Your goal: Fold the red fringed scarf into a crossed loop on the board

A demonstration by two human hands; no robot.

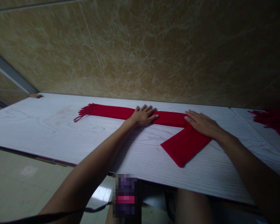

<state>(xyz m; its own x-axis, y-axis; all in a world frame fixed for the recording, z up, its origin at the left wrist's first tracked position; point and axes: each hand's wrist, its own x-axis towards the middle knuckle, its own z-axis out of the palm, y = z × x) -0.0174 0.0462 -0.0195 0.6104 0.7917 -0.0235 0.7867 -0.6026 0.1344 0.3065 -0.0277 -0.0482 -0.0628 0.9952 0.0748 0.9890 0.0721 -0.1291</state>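
Note:
A red scarf (112,112) with a fringed left end lies as a long narrow strip on the white wood-grain table (60,133). At its right end a wider folded red section (185,144) slants toward the near edge. My left hand (144,115) rests flat on the middle of the strip, fingers spread. Over the corner where strip and slanted section meet lies my right hand (202,123), palm down with fingers stretched out. Part of the cloth under both palms is hidden.
More red fringed cloth (273,121) lies at the table's right end. A marbled tile wall (154,53) rises along the far edge. Near the left back corner is a small brown block (34,95). A dark strap (49,217) and a pixelated patch (125,196) appear at the bottom.

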